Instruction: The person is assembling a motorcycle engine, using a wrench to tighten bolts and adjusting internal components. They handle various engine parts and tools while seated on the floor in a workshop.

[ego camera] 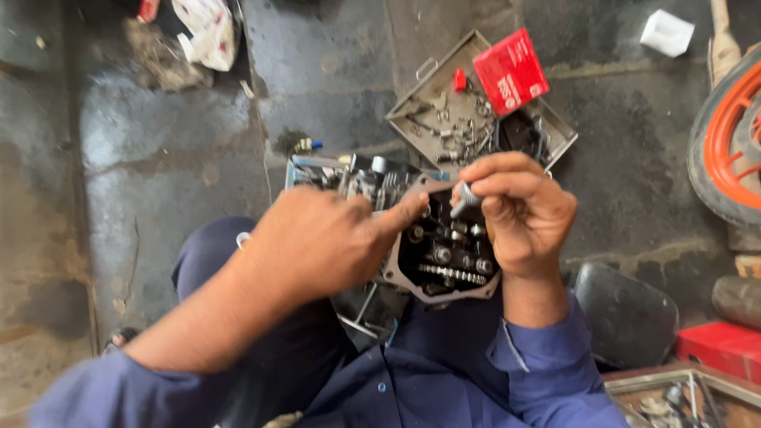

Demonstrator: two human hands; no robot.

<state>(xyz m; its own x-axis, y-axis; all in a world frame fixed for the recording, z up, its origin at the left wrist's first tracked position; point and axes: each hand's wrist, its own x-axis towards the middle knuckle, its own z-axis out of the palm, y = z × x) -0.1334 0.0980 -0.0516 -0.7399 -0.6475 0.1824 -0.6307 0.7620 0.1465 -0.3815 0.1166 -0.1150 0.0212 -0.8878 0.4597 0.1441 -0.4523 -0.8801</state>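
Observation:
An engine cylinder head (441,257) rests on my lap, its open top showing a cam chain, bolts and rocker parts. My left hand (317,242) lies over its left side, with the forefinger stretched onto the upper rim of the opening. My right hand (523,210) hovers above the upper right of the head, thumb and fingers pinched on a small grey metal part (464,198). The head's left portion is hidden under my left hand.
A metal tray (444,119) of small parts lies on the concrete floor beyond the head, with a red box (511,70) on it. An orange-rimmed wheel (725,143) stands at right, a black seat (626,313) and red box (721,349) at lower right, rags at top left.

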